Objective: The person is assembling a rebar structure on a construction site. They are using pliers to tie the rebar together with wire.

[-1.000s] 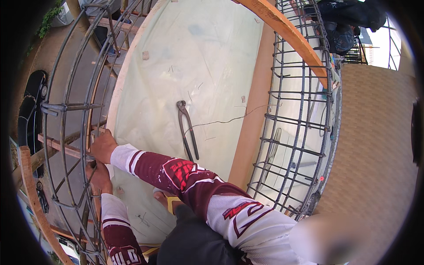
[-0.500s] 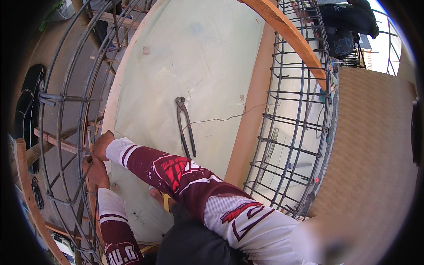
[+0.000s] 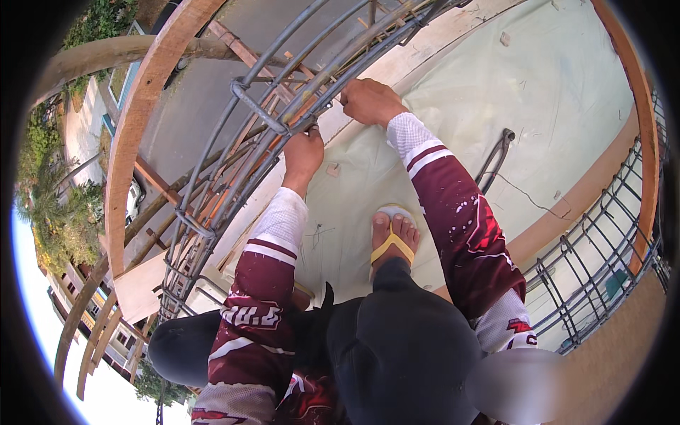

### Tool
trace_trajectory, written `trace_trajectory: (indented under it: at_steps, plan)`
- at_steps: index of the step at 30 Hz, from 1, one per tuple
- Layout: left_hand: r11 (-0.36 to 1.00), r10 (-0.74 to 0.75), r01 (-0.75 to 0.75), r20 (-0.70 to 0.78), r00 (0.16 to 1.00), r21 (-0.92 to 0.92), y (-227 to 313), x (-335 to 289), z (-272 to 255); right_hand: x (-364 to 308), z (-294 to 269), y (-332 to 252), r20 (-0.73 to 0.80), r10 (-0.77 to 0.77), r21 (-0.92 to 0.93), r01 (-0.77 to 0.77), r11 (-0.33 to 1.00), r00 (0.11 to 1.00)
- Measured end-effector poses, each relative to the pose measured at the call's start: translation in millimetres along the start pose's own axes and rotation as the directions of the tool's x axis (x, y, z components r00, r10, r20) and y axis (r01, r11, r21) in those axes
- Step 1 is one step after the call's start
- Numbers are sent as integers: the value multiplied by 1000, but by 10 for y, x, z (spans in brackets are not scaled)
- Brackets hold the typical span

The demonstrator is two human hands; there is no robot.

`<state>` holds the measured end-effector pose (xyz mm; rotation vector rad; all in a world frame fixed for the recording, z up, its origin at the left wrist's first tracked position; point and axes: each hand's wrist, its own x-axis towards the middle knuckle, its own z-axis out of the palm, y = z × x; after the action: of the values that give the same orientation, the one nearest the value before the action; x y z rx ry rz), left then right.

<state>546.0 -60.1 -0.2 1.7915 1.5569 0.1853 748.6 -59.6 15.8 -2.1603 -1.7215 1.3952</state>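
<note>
Both hands are up on the curved rebar cage (image 3: 234,177), left hand (image 3: 303,152) with a closed grip on a bar and right hand (image 3: 368,101) fisted at the same bundle, probably steadying it, pincers (image 3: 494,161) parked on the pale sheet (image 3: 496,85).

The rebar cage (image 3: 241,142) runs from eleven o'clock down to eight. The left hand (image 3: 303,152) grips it just left of the right hand (image 3: 368,101). Pincers (image 3: 496,159) lie on the slab (image 3: 567,85) at two o'clock, beyond the sandalled foot (image 3: 394,237).
</note>
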Motion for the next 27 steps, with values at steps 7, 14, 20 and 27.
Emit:
trace_trajectory:
  at_steps: [7, 14, 20, 27]
  plan:
    - [785, -315, 490, 437, 842, -378, 281, 65, -77, 176, 162, 23, 86, -48, 114, 38, 993, 995]
    - [566, -342, 570, 460, 819, -595, 288, -43, -124, 217, 225, 66, 151, -205, 137, 185, 973, 967]
    - [806, -255, 395, 343, 904, -441, 246, -113, -45, 234, 169, 25, 188, -212, 232, 166, 959, 959]
    - [824, -308, 395, 264, 914, -406, 107, 5, 94, 214, 235, 15, 155, -91, 228, 54, 972, 984]
